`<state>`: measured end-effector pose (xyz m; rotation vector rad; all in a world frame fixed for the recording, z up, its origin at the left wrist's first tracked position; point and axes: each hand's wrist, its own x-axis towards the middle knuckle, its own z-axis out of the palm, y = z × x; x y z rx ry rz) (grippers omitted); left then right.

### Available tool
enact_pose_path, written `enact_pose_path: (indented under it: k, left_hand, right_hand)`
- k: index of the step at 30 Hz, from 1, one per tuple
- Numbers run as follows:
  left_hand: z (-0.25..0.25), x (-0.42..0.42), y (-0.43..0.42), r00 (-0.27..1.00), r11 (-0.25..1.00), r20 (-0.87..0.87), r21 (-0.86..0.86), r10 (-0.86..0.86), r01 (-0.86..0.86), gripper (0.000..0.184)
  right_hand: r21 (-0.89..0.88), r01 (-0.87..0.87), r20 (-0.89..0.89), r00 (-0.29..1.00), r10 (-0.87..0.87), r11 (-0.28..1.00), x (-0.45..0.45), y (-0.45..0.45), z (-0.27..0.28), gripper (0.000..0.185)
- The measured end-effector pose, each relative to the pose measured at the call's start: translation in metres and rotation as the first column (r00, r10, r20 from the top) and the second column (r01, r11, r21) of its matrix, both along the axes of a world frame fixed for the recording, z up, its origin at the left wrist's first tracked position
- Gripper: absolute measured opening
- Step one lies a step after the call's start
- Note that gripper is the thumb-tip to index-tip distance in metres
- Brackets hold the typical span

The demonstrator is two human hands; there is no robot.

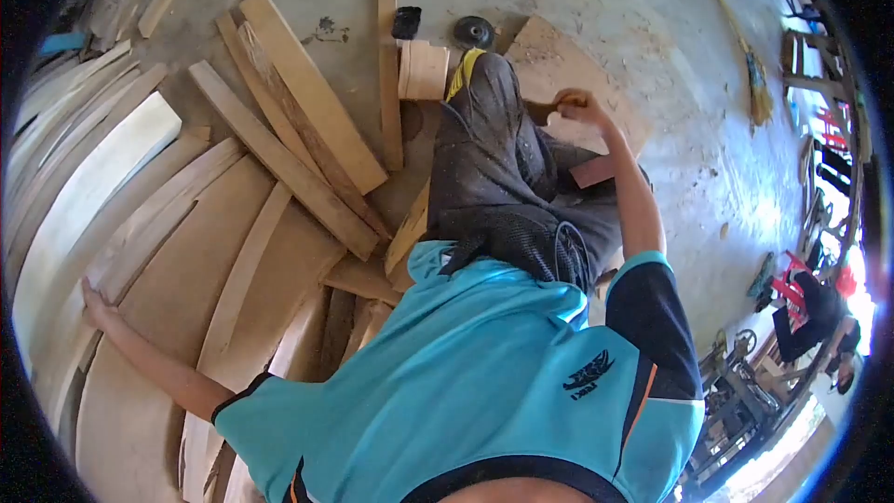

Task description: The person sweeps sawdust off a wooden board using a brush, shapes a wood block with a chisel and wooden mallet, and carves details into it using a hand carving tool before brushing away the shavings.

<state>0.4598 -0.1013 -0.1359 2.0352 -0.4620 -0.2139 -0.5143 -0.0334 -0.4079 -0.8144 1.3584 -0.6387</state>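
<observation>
My left hand [96,305] reaches far out to the left and touches the edge of a long wooden plank [140,240] in the stack; its fingers are mostly hidden. Beyond my bent knee, my right hand [581,105] has its fingers curled and closed, and what they hold is too small to make out. Beneath that hand lies a flat brown board [549,54] with dust on it. A small reddish-brown block [592,171] rests by my lower leg. Near my knee stand a light wooden block [424,71] and a round black object [474,33].
Loose planks [312,88] fan out on the floor at the upper left. A pale board [102,182] lies among the stacked wood. At the upper right is a broom [756,84]. Machinery [731,401], a red chair [793,281] and another person [843,354] are at the right edge.
</observation>
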Motion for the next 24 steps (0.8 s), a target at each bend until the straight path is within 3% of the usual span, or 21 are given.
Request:
enact_pose_path:
  k: [1,3,4,6,7,9,10,11,12,13,14,16,19,20,21,22,23,24]
  left_hand:
    - [-0.002,0.015,0.006,0.994,0.990,0.078,0.116,0.076,-0.085,0.046]
    - [0.001,-0.004,0.022,0.996,0.991,0.075,0.119,0.053,-0.061,0.045]
    - [0.002,-0.017,0.029,0.998,0.992,0.057,0.122,0.035,-0.042,0.045]
    - [0.010,-0.025,0.035,1.000,0.995,0.019,0.102,-0.018,0.016,0.047]
    - [0.013,-0.035,0.033,0.998,0.994,-0.021,0.095,-0.061,0.063,0.049]
    - [0.045,-0.156,0.023,0.995,0.942,0.022,0.319,0.102,-0.104,0.055]
    - [0.036,-0.115,0.028,0.996,0.948,0.029,0.305,0.082,-0.087,0.055]
    - [0.013,-0.008,0.039,0.989,0.979,-0.145,0.194,-0.029,0.057,0.061]
    - [0.016,-0.031,0.041,0.990,0.985,-0.139,0.168,-0.022,0.046,0.060]
    - [0.020,-0.055,0.044,0.991,0.989,-0.132,0.144,-0.018,0.037,0.058]
    - [0.014,-0.034,0.047,0.977,0.985,-0.153,0.071,-0.148,0.160,0.055]
    - [0.012,-0.006,0.052,0.939,0.950,-0.152,0.006,-0.307,0.312,0.052]
    - [0.009,-0.032,0.054,0.848,0.809,0.124,0.397,-0.515,0.433,0.047]
    - [0.003,-0.045,0.057,0.850,0.838,0.129,0.293,-0.511,0.460,0.048]
    - [-0.002,-0.057,0.059,0.854,0.858,0.129,0.184,-0.504,0.479,0.048]
    - [-0.005,-0.068,0.051,0.842,0.848,0.129,0.177,-0.523,0.500,0.048]
    - [-0.004,-0.082,0.042,0.931,0.936,-0.114,0.023,-0.348,0.353,0.050]
    - [-0.003,-0.090,0.038,0.912,0.985,-0.372,-0.077,-0.171,0.153,0.052]
  right_hand:
    - [-0.081,-0.021,-0.075,0.997,0.015,0.997,-0.012,-0.009,-0.017,0.017]
    - [-0.447,0.065,-0.397,0.880,-0.263,0.892,-0.026,-0.020,-0.024,0.020]
    - [-0.452,0.074,-0.391,0.879,-0.272,0.889,-0.022,-0.025,-0.015,0.020]
    - [-0.558,0.175,-0.659,0.501,-0.561,0.811,-0.012,-0.039,0.015,0.019]
    - [-0.562,0.189,-0.655,0.492,-0.573,0.805,-0.019,-0.042,0.004,0.019]
    - [-0.520,-0.121,-0.450,0.880,-0.151,0.845,-0.033,-0.056,-0.033,0.012]
    - [-0.411,-0.116,-0.292,0.956,-0.010,0.904,-0.014,-0.059,-0.016,0.012]
    - [-0.299,-0.139,-0.102,0.988,0.113,0.944,0.009,-0.062,0.005,0.011]
    - [-0.309,-0.114,-0.093,0.992,0.089,0.944,0.003,-0.068,-0.002,0.011]
    - [-0.390,-0.131,-0.254,0.967,0.031,0.912,-0.004,-0.077,-0.015,0.013]
    - [-0.455,-0.159,-0.401,0.915,-0.043,0.876,-0.010,-0.080,-0.027,0.015]
    - [-0.643,0.008,-0.610,0.600,-0.518,0.766,-0.015,-0.086,-0.009,0.020]
    - [-0.665,0.127,-0.590,0.514,-0.622,0.736,-0.019,-0.096,-0.003,0.023]
    - [-0.671,-0.068,-0.538,0.729,-0.423,0.738,-0.024,-0.101,-0.028,0.022]
    - [-0.693,-0.254,-0.476,0.864,-0.163,0.675,-0.028,-0.106,-0.053,0.022]
    - [-0.526,-0.267,-0.380,0.923,0.057,0.808,-0.011,-0.102,-0.019,0.022]
    - [-0.340,-0.313,-0.219,0.943,0.249,0.887,0.007,-0.100,0.019,0.022]
    - [-0.346,-0.298,-0.219,0.948,0.232,0.890,0.007,-0.103,0.019,0.022]
